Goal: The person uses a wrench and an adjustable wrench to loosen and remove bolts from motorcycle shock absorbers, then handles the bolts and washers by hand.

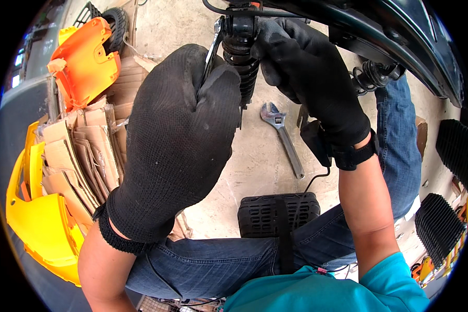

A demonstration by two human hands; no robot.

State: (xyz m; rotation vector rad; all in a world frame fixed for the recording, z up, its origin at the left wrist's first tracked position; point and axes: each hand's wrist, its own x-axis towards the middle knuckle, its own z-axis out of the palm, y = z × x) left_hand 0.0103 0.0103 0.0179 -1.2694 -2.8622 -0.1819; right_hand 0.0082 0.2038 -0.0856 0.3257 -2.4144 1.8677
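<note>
The shock point(241, 65) stands below the black frame point(385, 31), its long axis close to upright in the view, with its mount at the top and the coil running down toward the person. At the left side of the shock's upper end is the spanner point(211, 56). Its long axis is steep, leaning a little to the right as it rises; the head points up toward the shock's mount, and the lower end runs down into the left hand point(177, 130).

That hand, gloved in black, is left of the shock. Its thumb and curled fingers pinch the spanner's handle between them. The right hand point(309, 65), gloved too, is at the right side of the shock's top, its fingers bent and drawn together; whether they pinch anything cannot be told, as the hand hides the spot.

Below and to the right of the shock, an adjustable wrench point(283, 138) lies on the floor point(255, 171), its head toward the shock and its handle slanting down to the right. Farther right of the shock is a second shock point(370, 78), tilted. Well left of the shock are an orange panel point(91, 62), cardboard point(83, 156) and a yellow panel point(47, 229).
</note>
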